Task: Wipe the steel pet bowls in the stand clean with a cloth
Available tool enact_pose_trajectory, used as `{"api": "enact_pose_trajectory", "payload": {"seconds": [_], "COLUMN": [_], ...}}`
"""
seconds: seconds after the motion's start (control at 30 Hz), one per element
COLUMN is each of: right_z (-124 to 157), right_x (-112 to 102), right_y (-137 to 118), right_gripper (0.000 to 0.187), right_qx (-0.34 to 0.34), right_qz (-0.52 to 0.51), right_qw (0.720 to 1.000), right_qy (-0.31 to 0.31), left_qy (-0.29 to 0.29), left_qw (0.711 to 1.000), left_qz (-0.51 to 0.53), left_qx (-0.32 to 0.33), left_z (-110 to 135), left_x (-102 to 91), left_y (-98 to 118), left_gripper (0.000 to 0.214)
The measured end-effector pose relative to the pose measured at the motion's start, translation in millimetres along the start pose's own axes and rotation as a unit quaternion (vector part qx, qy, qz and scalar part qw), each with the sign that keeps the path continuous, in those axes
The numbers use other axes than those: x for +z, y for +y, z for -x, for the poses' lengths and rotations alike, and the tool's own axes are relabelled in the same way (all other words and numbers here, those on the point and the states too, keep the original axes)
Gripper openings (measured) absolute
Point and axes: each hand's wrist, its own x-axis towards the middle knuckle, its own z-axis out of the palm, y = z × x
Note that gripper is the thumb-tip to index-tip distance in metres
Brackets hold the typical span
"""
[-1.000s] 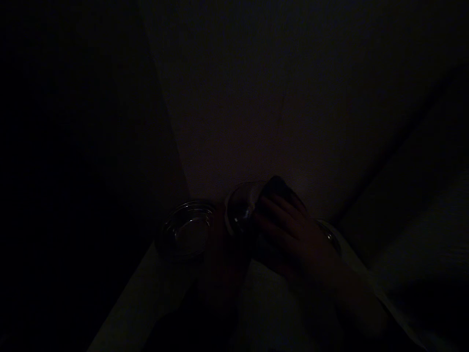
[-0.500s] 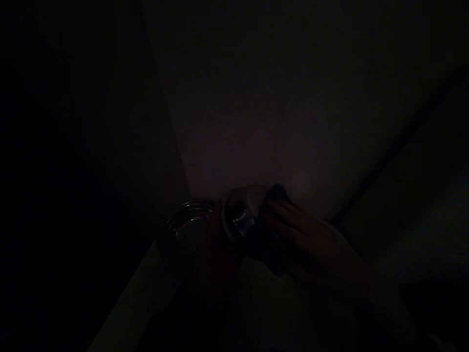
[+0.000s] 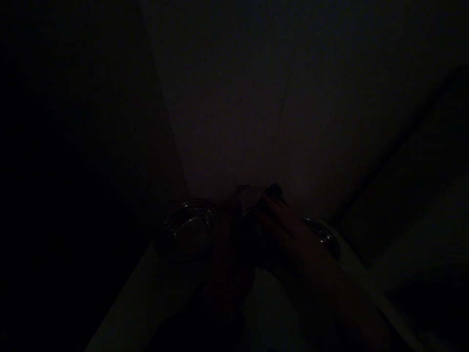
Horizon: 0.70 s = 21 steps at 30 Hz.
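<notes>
The right hand (image 3: 280, 222), fingers together, presses a dark cloth (image 3: 275, 189) on the shiny round metal bowl (image 3: 247, 199), which has turned and now is between it and the left hand (image 3: 224, 239), whose grip I cannot tell, so another side probably meets the cloth.

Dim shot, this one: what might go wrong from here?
The metal bowl might slip, as the right hand holds a dark cloth against its shiny side. The left hand is close beside the metal dish on the left and might knock it. In such darkness, a loosening grip could go unnoticed.
</notes>
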Motion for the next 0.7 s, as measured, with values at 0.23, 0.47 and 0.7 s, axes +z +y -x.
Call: {"api": "enact_pose_trajectory", "payload": {"seconds": [0.23,0.47,0.7], "right_z": [-1,1,1], "right_x": [-4,-3,-1], "right_y": [-2,-3,-4], "right_gripper": [0.071,0.075,0.074], "right_qx": [0.045,0.056,0.116], "right_qz": [-0.041,-0.053,-0.079], "right_qw": [0.998,0.997,0.989], "right_qy": [-0.016,-0.007,0.053], "left_qy": [0.002,0.047,0.003], "left_qw": [0.999,0.992,0.996], "left_qz": [-0.053,-0.115,-0.085], "left_qx": [-0.006,0.013,-0.012], "left_z": [0,-7,-16], "left_x": [3.2,-20.0,-9.1], "left_y": [4,1,-16], "left_gripper": [0.029,0.032,0.041]}}
